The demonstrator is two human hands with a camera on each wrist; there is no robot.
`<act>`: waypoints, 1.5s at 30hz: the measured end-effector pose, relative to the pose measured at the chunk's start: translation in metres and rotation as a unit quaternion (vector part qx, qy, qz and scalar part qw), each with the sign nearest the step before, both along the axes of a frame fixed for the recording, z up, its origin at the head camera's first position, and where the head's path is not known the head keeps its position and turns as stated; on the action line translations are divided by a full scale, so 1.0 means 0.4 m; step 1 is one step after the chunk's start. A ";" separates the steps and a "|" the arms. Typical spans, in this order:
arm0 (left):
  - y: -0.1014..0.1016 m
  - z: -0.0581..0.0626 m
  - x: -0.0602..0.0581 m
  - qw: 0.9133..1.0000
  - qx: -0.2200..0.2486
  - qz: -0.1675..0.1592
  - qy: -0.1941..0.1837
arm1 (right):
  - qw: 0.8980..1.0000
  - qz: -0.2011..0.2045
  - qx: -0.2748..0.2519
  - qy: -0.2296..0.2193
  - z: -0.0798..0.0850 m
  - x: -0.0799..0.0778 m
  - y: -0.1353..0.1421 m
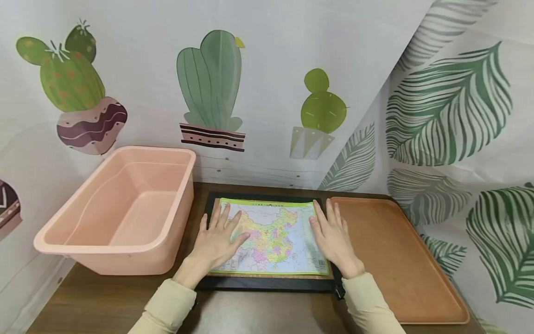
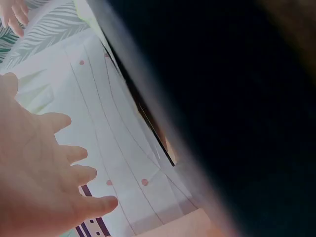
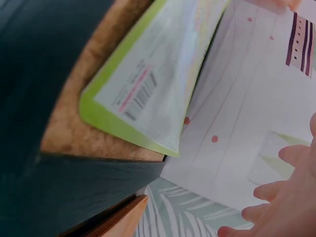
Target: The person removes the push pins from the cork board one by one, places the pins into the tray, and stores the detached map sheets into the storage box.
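Note:
A colourful map sheet [image 1: 267, 241] with a light-green border lies on a cork board [image 1: 267, 277] set in a black frame [image 1: 267, 284]. My left hand [image 1: 219, 239], fingers spread and straight, is over the map's left side. Over the right edge of the map and the frame is my right hand [image 1: 333, 234], its fingers pointing away from me. Neither hand grips anything. The right wrist view shows the map's corner with a barcode [image 3: 140, 96], bordered by bare cork [image 3: 106, 138]. Much of the left wrist view is covered by a dark blurred shape.
On the left stands a deep pink plastic basin [image 1: 175, 227] with nothing in it. A flat brown tray [image 1: 400, 260] lies along the right, close beside the frame. All rest on a brown wooden table [image 1: 112, 301]. Behind hangs a white cloth [image 1: 271, 46] printed with cacti and leaves.

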State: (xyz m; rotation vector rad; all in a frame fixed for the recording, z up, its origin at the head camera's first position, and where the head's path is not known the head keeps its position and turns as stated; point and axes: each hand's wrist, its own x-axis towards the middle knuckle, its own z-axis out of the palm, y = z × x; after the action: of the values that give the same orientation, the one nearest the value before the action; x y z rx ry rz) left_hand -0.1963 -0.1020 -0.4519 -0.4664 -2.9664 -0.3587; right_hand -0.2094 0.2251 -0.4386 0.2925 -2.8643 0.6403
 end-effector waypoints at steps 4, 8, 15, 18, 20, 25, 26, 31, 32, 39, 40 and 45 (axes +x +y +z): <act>0.000 -0.004 0.009 1.000 0.000 -0.016 0.000 | 1.000 0.016 0.005 -0.009 -0.009 -0.002 0.000; 0.000 -0.008 0.024 1.000 0.011 -0.025 -0.015 | 0.999 0.050 0.002 -0.018 -0.014 -0.015 0.000; -0.007 -0.019 0.054 0.998 0.009 -0.036 -0.041 | 0.995 0.101 -0.002 -0.009 -0.032 -0.045 -0.002; -0.016 -0.025 0.062 0.997 0.010 -0.044 -0.065 | 0.993 0.113 -0.002 -0.013 -0.041 -0.060 -0.002; -0.022 -0.027 0.066 0.996 0.008 -0.047 -0.082 | 0.993 0.118 0.002 -0.019 -0.045 -0.070 -0.002; -0.037 -0.024 0.073 0.993 0.004 -0.048 -0.107 | 0.992 0.118 0.004 -0.042 -0.050 -0.100 -0.008; -0.040 -0.023 0.076 0.993 0.004 -0.049 -0.111 | 0.992 0.119 -0.001 -0.049 -0.052 -0.107 -0.012; -0.047 -0.015 0.091 0.988 0.000 -0.059 -0.140 | 0.989 0.127 -0.010 -0.074 -0.063 -0.140 -0.034; -0.048 -0.014 0.094 0.987 0.001 -0.061 -0.146 | 0.989 0.130 -0.011 -0.076 -0.063 -0.145 -0.039; -0.048 -0.009 0.103 0.984 -0.005 -0.068 -0.163 | 0.986 0.148 -0.001 -0.083 -0.054 -0.177 -0.070; -0.048 -0.009 0.103 0.984 -0.008 -0.069 -0.162 | 0.985 0.153 0.000 -0.080 -0.054 -0.184 -0.074; -0.044 -0.007 0.099 0.984 -0.013 -0.073 -0.159 | 0.983 0.168 -0.001 -0.073 -0.060 -0.223 -0.091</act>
State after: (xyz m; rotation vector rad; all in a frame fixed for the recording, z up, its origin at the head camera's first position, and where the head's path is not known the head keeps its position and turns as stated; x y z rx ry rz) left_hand -0.1567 -0.1196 -0.4548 -0.6925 -3.2567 -0.4496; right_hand -0.2986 0.1889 -0.4627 0.7711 -2.9781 0.7488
